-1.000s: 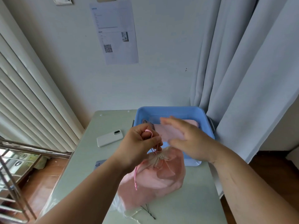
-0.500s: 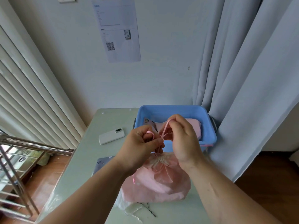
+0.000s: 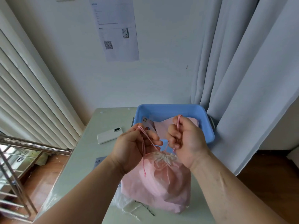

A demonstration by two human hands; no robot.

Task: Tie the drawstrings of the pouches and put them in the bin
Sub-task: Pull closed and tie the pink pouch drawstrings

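Just below my fingers [image 3: 153, 141], the pouch [image 3: 155, 180] sits on the tabletop [image 3: 90, 159], its gathered neck pointing up into the gap between the 2 hands. The left hand [image 3: 131, 151] is curled round the left cord [image 3: 146, 136]. The right hand [image 3: 186, 143] is closed round the right cord [image 3: 178, 122], which pokes out above its knuckles. Both run down and inward to the neck, so the pouch's long axis stands roughly upright beneath the grips, about equally near each hand. The bin [image 3: 208, 126] lies just beyond the right hand, so I judge that hand the handier for the drop. I cannot tell whether the cords have crossed yet, because the right fingers hide their lower run. A 2nd pouch [image 3: 161, 129] in the bin is partly covered by my hands.
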